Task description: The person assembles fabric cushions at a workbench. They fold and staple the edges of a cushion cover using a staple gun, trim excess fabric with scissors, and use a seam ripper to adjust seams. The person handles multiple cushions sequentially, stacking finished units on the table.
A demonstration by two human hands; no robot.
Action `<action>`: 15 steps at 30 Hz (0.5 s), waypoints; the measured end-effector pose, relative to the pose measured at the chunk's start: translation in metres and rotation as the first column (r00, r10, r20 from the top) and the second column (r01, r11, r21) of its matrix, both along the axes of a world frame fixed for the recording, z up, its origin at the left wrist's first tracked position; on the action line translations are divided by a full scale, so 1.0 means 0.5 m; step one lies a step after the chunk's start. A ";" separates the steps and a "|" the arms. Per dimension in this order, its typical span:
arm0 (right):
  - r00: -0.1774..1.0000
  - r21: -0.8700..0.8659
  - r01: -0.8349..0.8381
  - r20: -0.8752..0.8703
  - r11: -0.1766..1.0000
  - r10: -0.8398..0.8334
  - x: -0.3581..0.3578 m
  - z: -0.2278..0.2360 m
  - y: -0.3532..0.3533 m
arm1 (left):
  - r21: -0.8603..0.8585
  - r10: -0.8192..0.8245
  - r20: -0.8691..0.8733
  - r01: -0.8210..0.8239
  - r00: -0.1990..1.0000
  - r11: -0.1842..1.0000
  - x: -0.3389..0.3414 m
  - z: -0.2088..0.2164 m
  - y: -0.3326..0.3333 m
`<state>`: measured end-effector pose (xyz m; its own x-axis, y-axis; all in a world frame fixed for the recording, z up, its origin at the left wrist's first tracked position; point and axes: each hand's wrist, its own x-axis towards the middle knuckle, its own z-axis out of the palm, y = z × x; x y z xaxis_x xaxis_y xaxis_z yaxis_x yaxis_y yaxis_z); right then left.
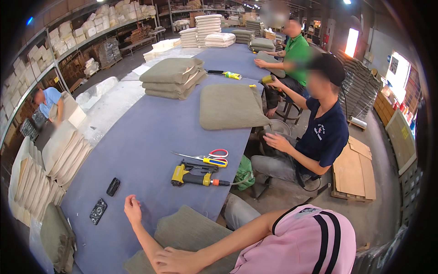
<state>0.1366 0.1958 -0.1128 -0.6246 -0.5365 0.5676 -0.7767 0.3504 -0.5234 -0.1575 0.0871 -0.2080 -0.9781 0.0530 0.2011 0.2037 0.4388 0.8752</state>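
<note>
workshop hall, head view, long blue table (137,141), olive cushion (187,228) at its near edge, left hand (132,209) loosely open with nothing seen in it, right hand (175,261) over the left forearm (149,242), its grip impossible to tell, yellow-and-black nail gun (194,177) lying beyond

Blue table (137,150) with olive cushions (232,107), yellow nail gun (196,179), scissors (218,156) and probably a phone (98,211)

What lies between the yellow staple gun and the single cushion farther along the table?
Scissors with red handles and a yellow-handled tool, as the head view shows.
</note>
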 end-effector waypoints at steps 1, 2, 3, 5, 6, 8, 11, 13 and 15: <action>1.000 0.044 -0.001 0.001 0.999 0.001 0.000 -0.001 -0.008 | -0.025 -0.025 0.029 0.026 0.999 0.999 -0.003 -0.001 0.006; 1.000 0.071 -0.003 0.000 0.997 0.003 -0.001 -0.003 -0.024 | -0.019 -0.025 0.029 0.025 0.999 0.999 -0.011 -0.008 0.001; 0.999 0.048 -0.033 -0.013 0.998 0.034 -0.002 -0.025 -0.050 | -0.013 -0.026 0.031 0.027 0.999 1.000 -0.016 -0.016 -0.002; 0.994 -0.002 -0.102 -0.039 0.995 0.101 0.001 -0.048 -0.100 | -0.010 -0.007 0.024 0.007 1.000 1.000 -0.021 -0.030 -0.008; 0.976 -0.049 -0.203 0.069 0.978 0.206 0.015 -0.034 -0.107 | -0.038 -0.011 -0.002 0.011 1.000 0.999 -0.018 -0.035 -0.023; 0.863 -0.143 -0.402 0.271 0.904 0.426 0.062 0.091 -0.071 | -0.068 -0.005 -0.054 0.001 0.999 0.998 -0.010 -0.041 -0.053; 0.865 -0.287 -0.422 0.158 0.860 0.477 0.077 0.077 -0.054 | -0.158 -0.044 -0.187 0.014 0.981 0.987 0.026 0.007 0.017; 0.963 -0.120 -0.270 -0.012 0.955 0.271 0.088 0.093 -0.002 | -0.020 0.005 -0.272 -0.011 0.962 1.000 0.062 0.038 -0.034; 0.997 0.076 -0.062 -0.033 0.995 0.065 0.073 0.096 0.080 | -0.006 -0.030 -0.298 0.029 0.954 1.000 0.094 0.078 -0.078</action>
<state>0.1734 0.2360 -0.0646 -0.5681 -0.6161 0.5456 -0.8161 0.3366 -0.4697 -0.1104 0.0483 -0.1690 -0.8718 0.0816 0.4830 0.4679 0.4301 0.7720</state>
